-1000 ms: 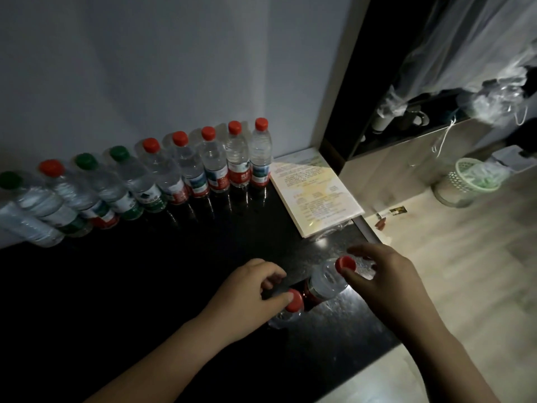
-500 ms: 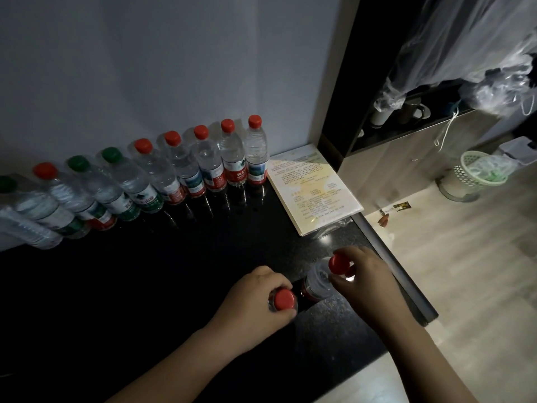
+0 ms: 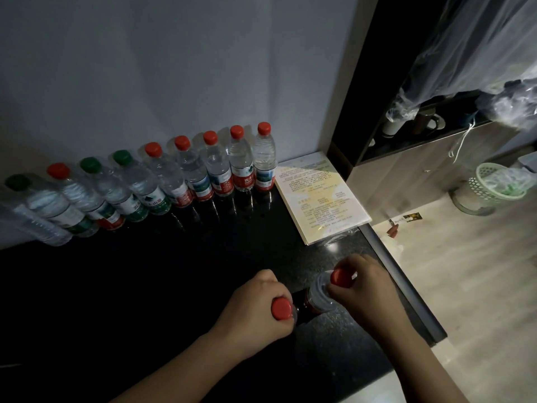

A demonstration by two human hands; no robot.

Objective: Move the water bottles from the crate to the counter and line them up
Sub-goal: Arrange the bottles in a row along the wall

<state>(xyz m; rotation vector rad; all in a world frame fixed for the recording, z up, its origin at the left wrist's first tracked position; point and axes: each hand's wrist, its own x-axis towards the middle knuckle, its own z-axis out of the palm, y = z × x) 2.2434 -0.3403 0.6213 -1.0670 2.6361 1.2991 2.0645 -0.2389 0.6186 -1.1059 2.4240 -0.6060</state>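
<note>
The left hand point(image 3: 255, 309) curls its fingers round the neck of one bottle point(image 3: 79, 312), just under the red cap; the right hand point(image 3: 369, 292) pinches the cap of a second bottle point(image 3: 319, 292). Both are low at the counter point(image 3: 174, 286), the row point(image 3: 203, 173) well beyond the knuckles. Full, they probably feel heavy, thin-walled and slippery; the stiff neck should grip best

A row of bottles point(image 3: 186, 181) stands on the counter point(image 3: 145, 286) along the far wall, with a printed sheet point(image 3: 319, 199) right of it. Nearer, at the right, the near left bottle point(image 3: 282, 308) and the near right bottle point(image 3: 319, 295) are side by side.
</note>
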